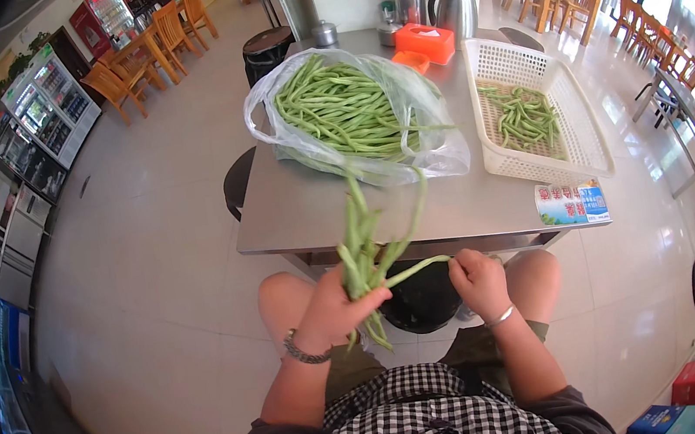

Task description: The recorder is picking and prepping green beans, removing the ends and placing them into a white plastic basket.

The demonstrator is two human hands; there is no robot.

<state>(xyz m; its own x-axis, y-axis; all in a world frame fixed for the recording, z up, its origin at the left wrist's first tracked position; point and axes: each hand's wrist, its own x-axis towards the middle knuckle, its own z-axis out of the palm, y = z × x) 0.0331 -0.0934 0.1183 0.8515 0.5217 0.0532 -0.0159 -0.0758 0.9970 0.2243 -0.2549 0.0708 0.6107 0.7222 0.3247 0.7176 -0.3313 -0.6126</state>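
Note:
My left hand grips a bunch of long green beans upright above my lap. One bean reaches sideways out of the bunch, and the fingers of my right hand pinch its far end. Below both hands, between my knees, sits a black round container; its contents are hard to make out. On the steel table ahead, an open clear plastic bag holds a big heap of long beans. To its right, shorter bean pieces lie in a white perforated plastic basket.
Behind the bag stand an orange tissue box, a steel thermos jug, a holder with chopsticks and a small lidded pot. A printed sticker marks the table's near right corner. A black stool is at the left edge.

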